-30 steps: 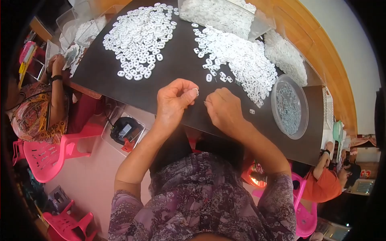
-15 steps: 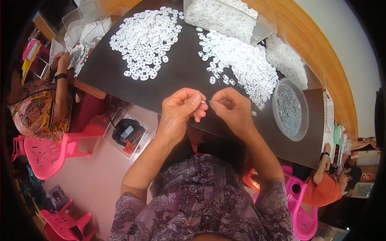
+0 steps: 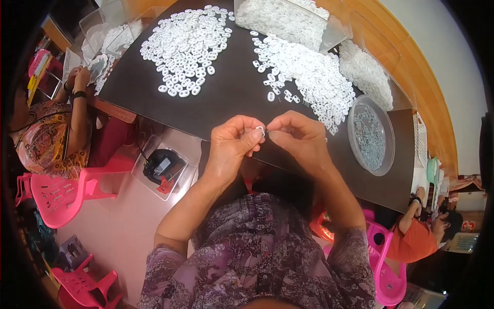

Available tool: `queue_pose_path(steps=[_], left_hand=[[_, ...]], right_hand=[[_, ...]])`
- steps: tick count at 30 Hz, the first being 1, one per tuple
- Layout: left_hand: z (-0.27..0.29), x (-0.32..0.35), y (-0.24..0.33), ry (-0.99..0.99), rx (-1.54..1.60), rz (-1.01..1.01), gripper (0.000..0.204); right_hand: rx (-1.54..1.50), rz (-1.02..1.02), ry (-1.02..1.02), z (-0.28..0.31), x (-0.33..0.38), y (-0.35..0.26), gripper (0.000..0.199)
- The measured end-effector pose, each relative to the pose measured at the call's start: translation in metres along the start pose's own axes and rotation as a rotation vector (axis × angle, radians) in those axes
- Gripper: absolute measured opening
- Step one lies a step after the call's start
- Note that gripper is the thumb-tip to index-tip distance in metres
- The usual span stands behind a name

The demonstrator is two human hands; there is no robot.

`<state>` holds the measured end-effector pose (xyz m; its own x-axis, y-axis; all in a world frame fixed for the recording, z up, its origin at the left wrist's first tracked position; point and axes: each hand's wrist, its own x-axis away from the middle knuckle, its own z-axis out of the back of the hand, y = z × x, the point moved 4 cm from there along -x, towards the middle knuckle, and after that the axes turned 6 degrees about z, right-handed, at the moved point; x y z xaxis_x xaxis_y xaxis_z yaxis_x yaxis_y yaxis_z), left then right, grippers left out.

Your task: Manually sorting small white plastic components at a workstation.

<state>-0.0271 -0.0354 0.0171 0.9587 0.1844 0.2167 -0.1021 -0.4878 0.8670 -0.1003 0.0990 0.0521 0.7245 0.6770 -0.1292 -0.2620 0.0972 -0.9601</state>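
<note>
Over the front edge of the dark table, my left hand (image 3: 234,141) pinches a small white plastic piece (image 3: 261,130) between thumb and fingers. Just to its right, my right hand (image 3: 301,136) is closed in a pinch, its fingertips almost touching the piece. Whatever sits between those right fingertips is too small to make out. Beyond my hands lie a heap of white two-holed oval pieces (image 3: 185,49) on the left and a heap of smaller white pieces (image 3: 309,72) on the right.
A round clear tub (image 3: 352,135) of small grey metal parts stands at right. Behind are a clear bin (image 3: 334,35) and a bag of white pieces (image 3: 363,77). Co-workers sit left (image 3: 56,134) and right (image 3: 417,232). Pink chairs (image 3: 56,198) stand on the floor.
The white piece has turned in my left fingers and shows more. My right fingertips have shifted slightly; both hands stay close together.
</note>
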Motion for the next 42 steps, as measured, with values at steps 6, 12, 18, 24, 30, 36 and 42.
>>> queue_pose_path(steps=[6,12,18,24,30,36,42], left_hand=[[-0.002,0.003,0.002,-0.02,-0.077,-0.068,0.012],[0.0,0.003,0.001,-0.01,-0.186,-0.096,0.013],[0.001,0.003,-0.001,0.001,-0.22,-0.096,0.013],[0.003,0.004,0.0,0.012,-0.245,-0.068,0.013],[0.003,0.003,-0.003,0.021,-0.309,-0.103,0.013],[0.0,0.007,-0.001,0.123,-0.529,-0.304,0.01],[0.004,0.005,-0.001,0.143,-0.518,-0.349,0.01]], right_hand=[[-0.022,-0.063,0.01,-0.003,0.0,0.002,0.014],[0.004,-0.066,0.018,-0.002,0.0,0.001,0.015],[0.037,-0.075,0.002,-0.003,-0.002,0.001,0.016],[0.032,-0.082,-0.008,-0.005,-0.001,0.005,0.015],[0.029,-0.045,0.014,-0.007,-0.001,0.003,0.011],[0.005,-0.01,0.051,-0.012,-0.001,0.002,0.008],[-0.041,-0.108,0.042,-0.012,-0.007,0.003,0.014]])
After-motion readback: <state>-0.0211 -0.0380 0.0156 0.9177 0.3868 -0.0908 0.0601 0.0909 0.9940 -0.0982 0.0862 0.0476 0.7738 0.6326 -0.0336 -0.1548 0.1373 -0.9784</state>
